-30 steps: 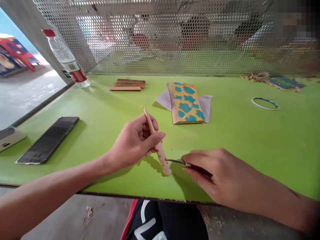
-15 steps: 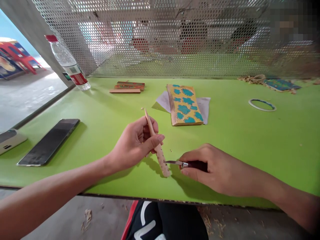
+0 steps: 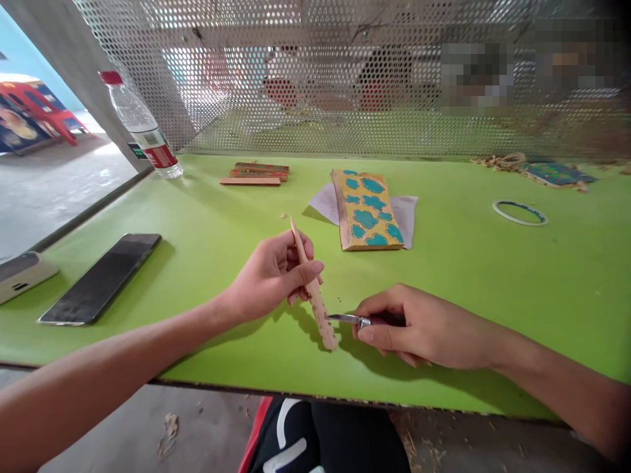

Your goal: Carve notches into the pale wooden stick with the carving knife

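- Left hand [image 3: 271, 272]: fingers and thumb curled, gripping a notched wooden stick [image 3: 316, 303] held tilted above the green table [image 3: 542, 295].
- Right hand [image 3: 419, 326]: thumb and fingers pinch a carving knife [image 3: 348, 319], blade tip at the stick's edge.
- Beyond the hands: a painted wooden block [image 3: 367, 210] lies on a sheet of paper [image 3: 405, 223].

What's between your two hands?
The head view shows a wooden stick and a small knife between the left hand and the right hand.
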A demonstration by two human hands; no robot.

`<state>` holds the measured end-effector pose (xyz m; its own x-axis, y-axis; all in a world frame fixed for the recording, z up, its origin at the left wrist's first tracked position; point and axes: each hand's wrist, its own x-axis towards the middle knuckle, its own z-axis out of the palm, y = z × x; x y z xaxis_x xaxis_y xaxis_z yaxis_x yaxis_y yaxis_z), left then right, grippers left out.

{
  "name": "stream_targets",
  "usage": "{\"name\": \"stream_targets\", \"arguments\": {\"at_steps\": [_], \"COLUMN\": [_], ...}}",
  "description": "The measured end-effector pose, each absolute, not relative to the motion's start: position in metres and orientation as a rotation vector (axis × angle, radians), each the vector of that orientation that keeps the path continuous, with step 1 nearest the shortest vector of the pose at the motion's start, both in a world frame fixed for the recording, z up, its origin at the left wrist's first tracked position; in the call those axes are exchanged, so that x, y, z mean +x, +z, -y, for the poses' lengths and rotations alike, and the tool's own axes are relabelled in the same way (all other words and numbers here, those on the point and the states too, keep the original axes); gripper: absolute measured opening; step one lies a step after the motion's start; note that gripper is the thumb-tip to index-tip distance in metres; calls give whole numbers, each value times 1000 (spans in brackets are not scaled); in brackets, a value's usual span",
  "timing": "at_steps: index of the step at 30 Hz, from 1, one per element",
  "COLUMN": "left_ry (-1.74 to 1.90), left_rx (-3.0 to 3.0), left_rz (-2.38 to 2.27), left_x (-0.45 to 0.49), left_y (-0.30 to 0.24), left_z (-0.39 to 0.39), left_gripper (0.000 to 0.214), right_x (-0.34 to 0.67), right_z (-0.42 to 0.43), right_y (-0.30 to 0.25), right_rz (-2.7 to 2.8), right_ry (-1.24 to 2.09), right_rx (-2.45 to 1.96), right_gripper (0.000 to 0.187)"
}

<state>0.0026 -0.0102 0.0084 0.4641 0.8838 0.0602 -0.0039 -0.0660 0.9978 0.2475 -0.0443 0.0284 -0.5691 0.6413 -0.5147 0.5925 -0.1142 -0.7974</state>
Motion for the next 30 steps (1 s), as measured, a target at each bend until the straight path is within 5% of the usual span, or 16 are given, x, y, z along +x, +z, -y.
{"name": "stream_targets", "arguments": {"at_steps": [14,30], "left_ry": [930,924], "left_rx": [1484,1468], "left_rz": [-1023,-870], "left_x": [6,3], "left_y": [11,14], "left_z": [13,14], "left_gripper": [34,37], "right_x": [244,247], "right_z": [83,52], "right_y": [5,15], "right_rz": [2550,1948], "right_ry": [625,1884], "right_rx": [-1311,-1367], "right_gripper": [27,38]}}
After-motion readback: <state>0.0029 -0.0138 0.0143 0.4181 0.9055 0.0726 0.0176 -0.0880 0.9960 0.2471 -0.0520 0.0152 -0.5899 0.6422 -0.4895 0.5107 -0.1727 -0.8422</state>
